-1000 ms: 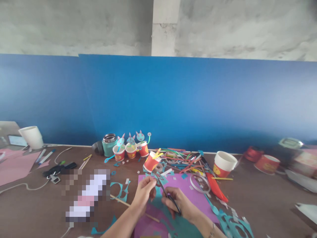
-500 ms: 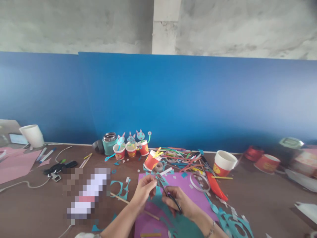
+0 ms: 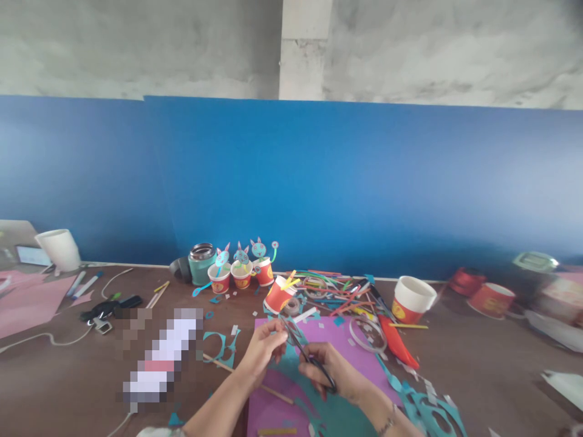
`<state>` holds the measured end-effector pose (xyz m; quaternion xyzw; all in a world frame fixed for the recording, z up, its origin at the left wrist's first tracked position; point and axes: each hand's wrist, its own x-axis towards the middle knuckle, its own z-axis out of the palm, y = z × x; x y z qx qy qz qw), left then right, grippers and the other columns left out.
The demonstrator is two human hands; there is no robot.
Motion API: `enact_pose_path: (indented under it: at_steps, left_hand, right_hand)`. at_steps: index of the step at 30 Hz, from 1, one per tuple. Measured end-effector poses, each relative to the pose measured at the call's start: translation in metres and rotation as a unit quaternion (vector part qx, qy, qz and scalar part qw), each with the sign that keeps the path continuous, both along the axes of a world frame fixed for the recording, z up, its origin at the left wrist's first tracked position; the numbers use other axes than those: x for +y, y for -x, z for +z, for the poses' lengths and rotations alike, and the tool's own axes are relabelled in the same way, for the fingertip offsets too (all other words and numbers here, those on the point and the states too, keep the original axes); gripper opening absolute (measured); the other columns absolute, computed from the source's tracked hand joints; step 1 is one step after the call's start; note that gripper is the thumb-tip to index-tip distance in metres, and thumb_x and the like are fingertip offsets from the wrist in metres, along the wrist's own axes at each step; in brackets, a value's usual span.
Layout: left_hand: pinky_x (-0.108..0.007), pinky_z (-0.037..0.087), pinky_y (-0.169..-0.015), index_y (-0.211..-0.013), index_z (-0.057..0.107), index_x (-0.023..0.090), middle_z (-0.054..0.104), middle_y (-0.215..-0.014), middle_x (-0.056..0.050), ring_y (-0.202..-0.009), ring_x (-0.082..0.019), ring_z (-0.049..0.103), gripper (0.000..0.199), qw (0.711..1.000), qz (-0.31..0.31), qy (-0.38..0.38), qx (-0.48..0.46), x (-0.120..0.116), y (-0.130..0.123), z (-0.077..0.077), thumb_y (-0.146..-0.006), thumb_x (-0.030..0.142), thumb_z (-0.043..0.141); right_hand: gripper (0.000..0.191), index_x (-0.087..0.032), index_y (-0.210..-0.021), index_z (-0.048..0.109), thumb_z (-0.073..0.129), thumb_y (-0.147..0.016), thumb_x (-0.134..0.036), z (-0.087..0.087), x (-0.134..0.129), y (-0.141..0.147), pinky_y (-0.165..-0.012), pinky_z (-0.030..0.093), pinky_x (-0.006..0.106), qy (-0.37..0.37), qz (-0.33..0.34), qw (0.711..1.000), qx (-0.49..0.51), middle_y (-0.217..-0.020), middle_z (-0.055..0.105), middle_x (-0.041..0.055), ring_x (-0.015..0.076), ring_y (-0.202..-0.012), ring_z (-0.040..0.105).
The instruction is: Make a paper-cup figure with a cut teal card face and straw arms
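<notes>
My right hand (image 3: 337, 367) grips a pair of dark-handled scissors (image 3: 326, 375), its blades angled up and to the left. Close to the blade tips, the fingers of my left hand (image 3: 262, 351) are pinched together; whatever they hold is too small to name. Both hands are above a teal sheet (image 3: 341, 416) lying over purple paper (image 3: 364, 364). A thin wooden stick (image 3: 279, 394) crosses the paper below my left wrist. Just beyond the hands, a red and white paper cup (image 3: 279, 296) leans with yellow strips on it, beside a small tape roll (image 3: 291, 306).
Three decorated cups (image 3: 219, 282) with teal animal faces stand at the back by a teal flask (image 3: 201, 267). Coloured pipe cleaners (image 3: 328, 291) lie heaped behind. To the right are stacked cups (image 3: 413, 300), a red-handled tool (image 3: 398, 343) and teal cut-outs (image 3: 421, 403).
My left hand has shifted very slightly at the blade tips. The scissors stay in my right hand, nearly where they were.
</notes>
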<state>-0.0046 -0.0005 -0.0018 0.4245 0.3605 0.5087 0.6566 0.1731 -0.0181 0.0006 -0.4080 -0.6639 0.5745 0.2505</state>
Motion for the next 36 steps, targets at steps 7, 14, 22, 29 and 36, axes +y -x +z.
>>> enact_pose_path:
  at_steps: [7,14,22,29,36]
  left_hand:
    - [-0.016,0.027,-0.034,-0.058,0.047,0.018,0.055,-0.047,0.004,-0.039,-0.008,0.05,0.025,1.0,-0.018,0.004,-0.008,-0.004,0.003,0.006,-0.063,0.031,0.067]
    - [-0.017,0.033,-0.037,-0.057,0.048,0.017,0.051,-0.047,0.006,-0.043,-0.009,0.054,0.024,0.999,-0.033,0.018,-0.037,-0.005,0.004,0.006,-0.06,0.028,0.07]
    - [-0.019,0.037,-0.045,-0.056,0.048,0.017,0.052,-0.048,0.005,-0.046,-0.01,0.056,0.025,0.997,-0.042,0.026,-0.057,-0.002,0.005,0.004,-0.058,0.026,0.071]
    - [-0.021,0.037,-0.048,-0.055,0.051,0.016,0.056,-0.052,0.003,-0.047,-0.011,0.056,0.022,0.996,-0.054,0.038,-0.058,-0.002,0.006,0.002,-0.055,0.024,0.071]
    - [-0.021,0.038,-0.049,-0.054,0.054,0.015,0.056,-0.05,0.003,-0.048,-0.011,0.057,0.021,0.995,-0.052,0.047,-0.072,-0.001,0.006,0.005,-0.054,0.023,0.074]
  right_hand:
    - [0.034,-0.016,-0.075,0.053,0.064,-0.072,-0.048,0.007,-0.002,0.001,-0.033,0.032,0.015,0.025,-0.002,1.0,-0.001,-0.041,0.047,-0.0088,0.0053,-0.032,0.04]
    - [0.039,-0.016,-0.073,0.053,0.065,-0.07,-0.053,0.008,-0.003,-0.001,-0.032,0.029,0.016,0.032,0.011,0.999,0.002,-0.041,0.047,-0.0081,0.0051,-0.032,0.04]
    - [0.033,-0.016,-0.073,0.055,0.066,-0.069,-0.047,0.007,-0.001,-0.005,-0.033,0.028,0.016,0.04,0.011,0.999,-0.012,-0.041,0.049,-0.0081,0.0056,-0.033,0.042]
    - [0.027,-0.016,-0.071,0.055,0.065,-0.069,-0.041,0.013,0.0,-0.007,-0.032,0.026,0.016,0.049,0.031,0.998,-0.015,-0.04,0.049,-0.0082,0.0058,-0.032,0.043]
    - [0.018,-0.017,-0.071,0.056,0.063,-0.07,-0.033,0.013,0.002,-0.01,-0.031,0.025,0.016,0.046,0.034,0.997,-0.046,-0.039,0.048,-0.0095,0.0056,-0.029,0.041]
